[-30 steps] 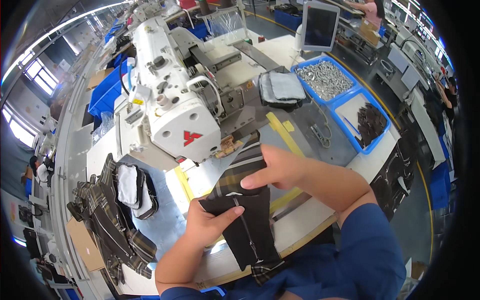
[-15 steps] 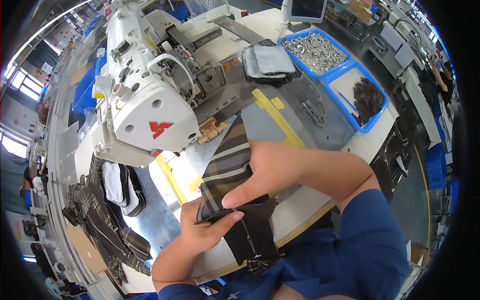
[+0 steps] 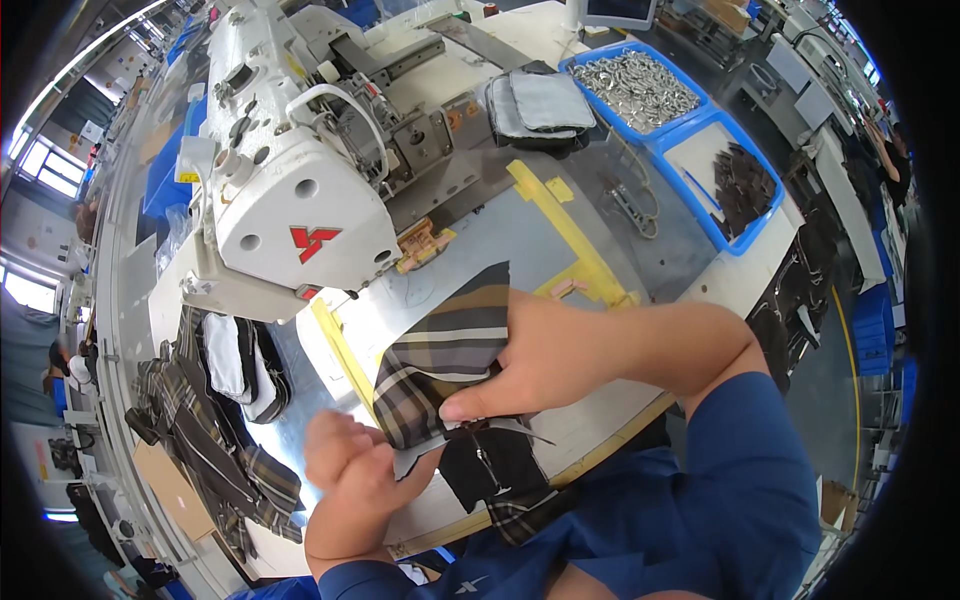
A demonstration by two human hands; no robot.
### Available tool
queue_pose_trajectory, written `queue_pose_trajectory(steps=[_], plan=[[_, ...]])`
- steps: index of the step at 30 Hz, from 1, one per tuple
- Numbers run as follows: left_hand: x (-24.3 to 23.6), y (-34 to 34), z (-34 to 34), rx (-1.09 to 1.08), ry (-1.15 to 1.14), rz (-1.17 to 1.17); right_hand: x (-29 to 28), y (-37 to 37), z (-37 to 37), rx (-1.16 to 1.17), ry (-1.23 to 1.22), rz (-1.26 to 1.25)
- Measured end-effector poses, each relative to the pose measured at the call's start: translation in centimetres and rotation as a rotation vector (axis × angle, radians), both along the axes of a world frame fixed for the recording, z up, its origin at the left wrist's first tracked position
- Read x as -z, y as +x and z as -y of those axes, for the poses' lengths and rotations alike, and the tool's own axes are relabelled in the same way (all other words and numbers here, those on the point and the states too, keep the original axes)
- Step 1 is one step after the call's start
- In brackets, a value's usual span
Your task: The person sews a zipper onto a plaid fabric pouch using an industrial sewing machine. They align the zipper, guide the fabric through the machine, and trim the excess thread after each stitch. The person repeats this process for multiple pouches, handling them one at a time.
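My right hand (image 3: 530, 360) grips a plaid fabric piece (image 3: 445, 325), thumb pressed on its lower part. Below it is a dark piece with a zipper (image 3: 475, 460) and a pale strip along the join. My left hand (image 3: 355, 470), blurred and curled, is at the lower left edge of the fabric; what its fingers hold is unclear. The fabric is over a metal plate edged with yellow tape (image 3: 545, 215), in front of the white sewing machine (image 3: 290, 220).
Plaid pieces (image 3: 190, 420) and pale-lined pieces (image 3: 230, 355) lie left; another pale stack (image 3: 540, 105) sits behind. Right are blue trays of metal parts (image 3: 635, 85) and dark pieces (image 3: 740, 180), plus dark fabric (image 3: 795, 290) on the table edge. People work at far sides.
The plaid piece has folded down over the dark piece and shifted left. My left hand has let its thumb off the front and moved left and down. The view has shifted.
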State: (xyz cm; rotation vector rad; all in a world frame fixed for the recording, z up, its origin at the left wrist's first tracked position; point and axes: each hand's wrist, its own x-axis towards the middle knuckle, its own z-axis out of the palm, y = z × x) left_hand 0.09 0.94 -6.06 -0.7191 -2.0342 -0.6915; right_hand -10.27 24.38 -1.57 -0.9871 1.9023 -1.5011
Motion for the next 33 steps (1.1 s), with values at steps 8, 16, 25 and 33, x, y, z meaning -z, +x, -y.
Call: queue_pose_trajectory(steps=[8,16,25,33], plan=[[-2.0,0.9,-1.0,-0.032,-0.453,-0.122,-0.2,0.0,0.2,-0.035,0.062,-0.049],[-2.7,1.9,-0.8,0.008,-0.545,-0.107,0.1,0.5,0.3,-0.053,-0.037,-0.172],[-2.1,0.3,-0.6,0.114,-0.549,-0.361,-0.9,1.0,1.2,0.014,0.072,-0.045],[-2.9,0.4,-0.2,0.218,-0.458,-0.122,0.6,1.4,1.3,0.154,-0.076,0.038]])
